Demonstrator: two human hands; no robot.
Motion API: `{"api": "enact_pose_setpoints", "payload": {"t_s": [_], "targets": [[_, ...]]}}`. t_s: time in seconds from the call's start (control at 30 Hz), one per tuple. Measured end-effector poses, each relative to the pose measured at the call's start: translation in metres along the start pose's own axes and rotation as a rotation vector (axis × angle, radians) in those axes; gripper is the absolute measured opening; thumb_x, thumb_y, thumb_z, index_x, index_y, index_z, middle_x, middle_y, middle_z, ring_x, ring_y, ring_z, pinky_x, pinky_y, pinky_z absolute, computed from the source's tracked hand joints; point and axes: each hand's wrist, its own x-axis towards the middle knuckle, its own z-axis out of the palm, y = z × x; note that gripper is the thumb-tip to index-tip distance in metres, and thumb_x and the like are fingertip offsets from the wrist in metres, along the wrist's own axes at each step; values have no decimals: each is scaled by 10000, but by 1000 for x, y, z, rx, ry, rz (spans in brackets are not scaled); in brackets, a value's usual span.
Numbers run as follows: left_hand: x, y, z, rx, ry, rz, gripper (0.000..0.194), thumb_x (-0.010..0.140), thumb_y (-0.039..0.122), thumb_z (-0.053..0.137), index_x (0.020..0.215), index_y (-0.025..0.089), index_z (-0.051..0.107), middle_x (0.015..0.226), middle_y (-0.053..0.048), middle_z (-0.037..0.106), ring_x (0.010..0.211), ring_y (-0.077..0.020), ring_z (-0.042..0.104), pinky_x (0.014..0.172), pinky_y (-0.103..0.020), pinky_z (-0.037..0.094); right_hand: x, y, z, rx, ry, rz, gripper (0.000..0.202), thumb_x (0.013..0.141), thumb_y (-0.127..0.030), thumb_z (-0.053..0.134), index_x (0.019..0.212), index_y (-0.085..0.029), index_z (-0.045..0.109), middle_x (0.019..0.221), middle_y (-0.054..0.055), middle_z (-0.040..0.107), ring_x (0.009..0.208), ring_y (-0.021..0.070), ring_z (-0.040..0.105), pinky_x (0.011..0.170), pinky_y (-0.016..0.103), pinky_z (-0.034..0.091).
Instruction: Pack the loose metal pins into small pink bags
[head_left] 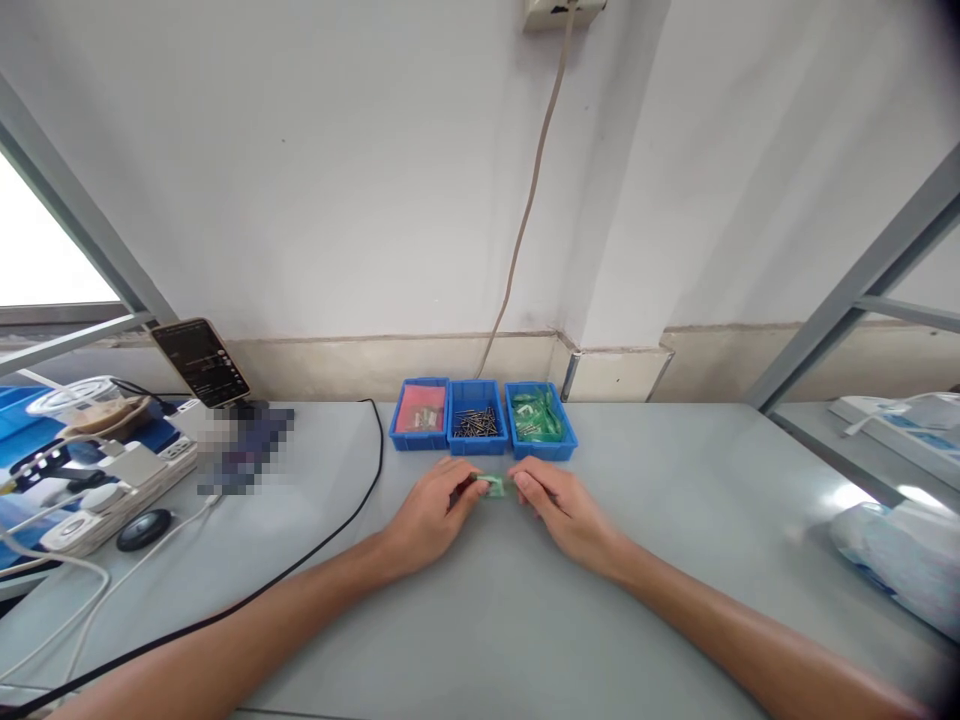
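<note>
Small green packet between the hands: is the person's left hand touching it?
Touching. The head view shows the left hand gripping the left end of the small green packet between thumb and fingers.

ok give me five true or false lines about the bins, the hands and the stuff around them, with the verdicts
1. Three blue bins stand side by side on the table. True.
2. The pink sheet is in the middle bin. False: it is in the left bin; the middle one holds loose, screw-like metal pieces.
3. The left hand pinches a small green packet. True.
4. The right hand is inside the right bin. False: it is in front of the bins, at the packet's right end.
5. The phone lies flat on the table. False: it is propped up at a tilt, to the left of the bins.
</note>
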Motion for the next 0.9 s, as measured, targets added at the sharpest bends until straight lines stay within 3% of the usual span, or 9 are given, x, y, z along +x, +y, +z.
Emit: {"api": "enact_pose_setpoints", "payload": {"t_s": [0.07, 0.17, 0.27, 0.33, 0.43, 0.5, 0.6, 0.9], "targets": [[0, -1, 1, 20, -10, 0, 410, 1146, 434, 447, 870, 200, 638, 804, -13, 615, 812, -200, 548, 755, -308, 431, 0, -1, 0, -37, 12, -41, 359, 1129, -496, 477, 951, -238, 652, 865, 15, 611, 783, 198, 565, 732, 324, 464], [-1, -1, 2, 21, -60, 44, 469, 1151, 458, 425, 800, 202, 602, 745, -1, 579, 773, -191, 531, 733, -301, 414, 0, 0, 1, -82, 6, -59, 223, 1083, -460, 601, 1119, -252, 673, 953, 26, 619, 782, 196, 570, 721, 322, 481], [-2, 0, 3, 17, -66, 58, 485, 1147, 466, 432, 775, 200, 593, 731, 2, 570, 755, -185, 528, 726, -298, 407, -1, 3, 3, -112, -26, -77, 180, 1111, -400, 549, 1138, -263, 663, 970, 34, 642, 799, 205, 592, 742, 337, 503], [-2, 1, 2, 2, -42, 23, 440, 1144, 446, 442, 820, 203, 614, 760, -1, 604, 784, -191, 553, 740, -298, 416, -2, 5, 1, -163, 52, -103, 184, 1123, -381, 513, 1174, -270, 651, 1001, 53, 653, 834, 226, 611, 769, 363, 518], [-2, 2, 0, -41, -4, -37, 332, 1136, 401, 451, 962, 211, 660, 839, -12, 663, 843, -205, 596, 763, -302, 445, -2, 9, -9, -286, 355, -146, 242, 1131, -345, 467, 1298, -289, 633, 1118, 102, 642, 959, 277, 626, 830, 418, 532], [-3, 2, -1, -51, 3, -53, 299, 1125, 385, 462, 1003, 212, 672, 852, -18, 671, 852, -212, 607, 750, -303, 454, 0, 12, -18, -356, 497, -187, 251, 1132, -309, 441, 1242, -290, 666, 1140, 115, 628, 1029, 296, 621, 875, 443, 535], [-3, 3, -2, -45, -3, -54, 289, 1114, 372, 469, 1005, 210, 682, 861, -25, 678, 855, -215, 613, 747, -308, 464, 5, 19, -28, -415, 532, -211, 238, 1123, -275, 443, 1152, -275, 679, 1104, 103, 633, 1050, 297, 623, 933, 463, 523], [-4, 3, -2, -37, -3, -63, 279, 1116, 376, 476, 1030, 218, 689, 896, -27, 688, 866, -214, 627, 750, -308, 464, 12, 29, -31, -456, 581, -169, 238, 1129, -297, 435, 1176, -263, 665, 1098, 95, 644, 985, 270, 652, 873, 415, 535]]}}
